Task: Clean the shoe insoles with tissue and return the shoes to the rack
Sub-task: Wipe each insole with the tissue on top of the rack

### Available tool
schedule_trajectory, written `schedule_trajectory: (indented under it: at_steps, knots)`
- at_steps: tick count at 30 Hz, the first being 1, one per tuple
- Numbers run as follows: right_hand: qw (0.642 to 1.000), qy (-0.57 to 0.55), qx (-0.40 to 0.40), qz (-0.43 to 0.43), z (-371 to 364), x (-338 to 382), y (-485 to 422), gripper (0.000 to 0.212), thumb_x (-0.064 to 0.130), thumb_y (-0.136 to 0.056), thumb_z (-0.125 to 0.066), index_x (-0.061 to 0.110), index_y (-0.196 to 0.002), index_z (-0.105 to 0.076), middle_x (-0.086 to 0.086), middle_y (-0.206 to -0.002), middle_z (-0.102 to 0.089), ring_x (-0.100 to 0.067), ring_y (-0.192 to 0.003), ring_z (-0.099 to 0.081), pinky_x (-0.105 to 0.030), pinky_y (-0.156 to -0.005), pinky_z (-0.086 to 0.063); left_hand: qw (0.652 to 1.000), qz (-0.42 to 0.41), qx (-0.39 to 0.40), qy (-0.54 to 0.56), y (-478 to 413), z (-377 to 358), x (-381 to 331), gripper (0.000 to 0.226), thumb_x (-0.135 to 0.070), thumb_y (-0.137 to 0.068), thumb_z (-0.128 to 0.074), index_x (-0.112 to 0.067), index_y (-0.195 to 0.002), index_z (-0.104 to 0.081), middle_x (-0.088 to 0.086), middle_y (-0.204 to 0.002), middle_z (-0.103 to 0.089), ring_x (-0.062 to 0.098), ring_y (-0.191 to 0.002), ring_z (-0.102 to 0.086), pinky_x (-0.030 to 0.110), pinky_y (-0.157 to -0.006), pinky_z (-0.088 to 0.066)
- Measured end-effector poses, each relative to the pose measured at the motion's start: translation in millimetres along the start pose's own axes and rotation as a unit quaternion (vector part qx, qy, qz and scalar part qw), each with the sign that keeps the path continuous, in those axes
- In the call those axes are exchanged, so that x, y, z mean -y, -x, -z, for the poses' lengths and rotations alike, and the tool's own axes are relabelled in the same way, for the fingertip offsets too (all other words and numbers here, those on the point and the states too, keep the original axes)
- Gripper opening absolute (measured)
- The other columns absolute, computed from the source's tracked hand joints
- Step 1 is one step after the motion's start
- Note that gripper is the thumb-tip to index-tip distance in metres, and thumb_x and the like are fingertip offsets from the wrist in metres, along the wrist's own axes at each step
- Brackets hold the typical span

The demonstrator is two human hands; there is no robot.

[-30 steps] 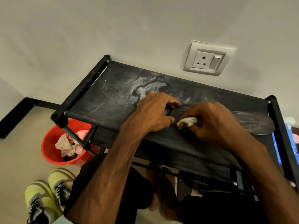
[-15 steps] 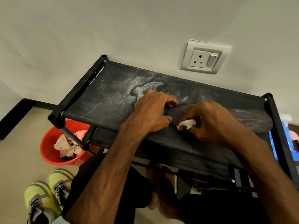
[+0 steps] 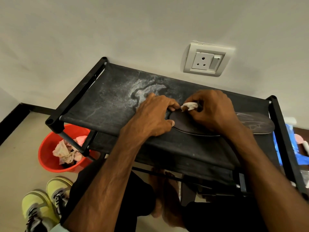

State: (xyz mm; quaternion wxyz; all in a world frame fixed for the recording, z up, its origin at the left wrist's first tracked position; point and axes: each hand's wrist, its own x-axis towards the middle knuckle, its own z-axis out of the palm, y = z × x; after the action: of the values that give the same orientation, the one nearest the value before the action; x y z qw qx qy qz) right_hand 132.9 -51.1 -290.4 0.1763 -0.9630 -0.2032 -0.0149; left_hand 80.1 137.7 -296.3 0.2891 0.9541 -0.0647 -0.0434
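Observation:
A dark shoe insole (image 3: 189, 125) lies flat on the top shelf of the black shoe rack (image 3: 107, 101), its far end marked with pale streaks. My left hand (image 3: 154, 117) grips the insole's left end, thumb on its near edge. My right hand (image 3: 212, 109) pinches a small crumpled white tissue (image 3: 189, 106) at the insole's far left edge. A pair of yellow-green sneakers (image 3: 45, 203) stands on the floor at the lower left.
A red bucket (image 3: 48, 151) with used crumpled tissues sits under the rack's left corner. A white wall socket (image 3: 206, 61) is above the rack. Blue and white items (image 3: 294, 148) lie beyond the rack's right post. My bare feet (image 3: 164, 195) show below the shelf.
My right hand has moved the tissue from the insole's near left edge up to its far left edge. My left hand stays on the insole's end.

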Motion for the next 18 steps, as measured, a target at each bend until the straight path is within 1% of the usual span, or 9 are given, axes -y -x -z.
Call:
schedule_trajectory:
  at_steps: [3, 6, 10, 12, 16, 18]
  knots:
    - [1.000, 0.011, 0.010, -0.004, -1, 1, -1, 0.018, 0.029, -0.083, -0.073, 0.039, -0.098, -0.078, 0.008, -0.098, -0.075, -0.021, -0.086, -0.067, -0.047, -0.075, -0.059, 1.000, 0.010, 0.002, -0.005, 0, 0, -3, 0.058, -0.028, -0.085, -0.078, -0.036, -0.139, -0.057, -0.015, -0.126, -0.063, 0.017, -0.131, -0.036, 0.036, -0.111, -0.036]
    - [0.998, 0.014, 0.063, 0.011, 4, 2, 9, 0.020, 0.029, -0.085, -0.074, 0.039, -0.101, -0.078, 0.011, -0.102, -0.075, -0.018, -0.088, -0.067, -0.044, -0.077, -0.059, 1.000, 0.018, 0.000, -0.018, 0, -1, -4, 0.059, -0.028, -0.085, -0.078, -0.038, -0.139, -0.057, -0.013, -0.133, -0.061, 0.019, -0.135, -0.035, 0.041, -0.113, -0.036]
    - [0.993, 0.008, 0.113, 0.037, 16, 3, 24, 0.018, 0.036, -0.084, -0.080, 0.043, -0.100, -0.078, 0.017, -0.100, -0.075, -0.014, -0.089, -0.068, -0.041, -0.078, -0.059, 1.000, 0.012, 0.001, -0.018, 0, 0, -6, 0.058, -0.026, -0.086, -0.077, -0.035, -0.140, -0.057, -0.010, -0.135, -0.060, 0.018, -0.134, -0.035, 0.037, -0.110, -0.035]
    - [0.994, 0.008, 0.106, 0.032, 16, 3, 24, 0.019, 0.037, -0.083, -0.081, 0.044, -0.101, -0.078, 0.017, -0.103, -0.074, -0.013, -0.091, -0.067, -0.041, -0.080, -0.059, 1.000, 0.010, 0.004, -0.012, 0, 1, -6, 0.057, -0.025, -0.086, -0.078, -0.034, -0.139, -0.058, -0.010, -0.134, -0.060, 0.018, -0.133, -0.036, 0.036, -0.110, -0.034]
    - [0.999, 0.012, 0.035, 0.007, 10, 1, 12, 0.019, 0.036, -0.082, -0.077, 0.042, -0.100, -0.079, 0.012, -0.102, -0.075, -0.020, -0.093, -0.068, -0.044, -0.079, -0.058, 1.000, 0.009, 0.010, 0.002, -1, 0, -3, 0.057, -0.024, -0.085, -0.078, -0.032, -0.138, -0.059, -0.012, -0.127, -0.062, 0.016, -0.132, -0.039, 0.034, -0.112, -0.030]
    - [1.000, 0.014, 0.008, -0.001, 8, 0, 5, 0.019, 0.034, -0.082, -0.075, 0.040, -0.099, -0.079, 0.011, -0.101, -0.075, -0.022, -0.094, -0.068, -0.044, -0.078, -0.057, 1.000, 0.009, 0.006, 0.005, -1, 0, -3, 0.057, -0.024, -0.085, -0.078, -0.032, -0.138, -0.058, -0.012, -0.126, -0.061, 0.015, -0.131, -0.038, 0.030, -0.110, -0.030]
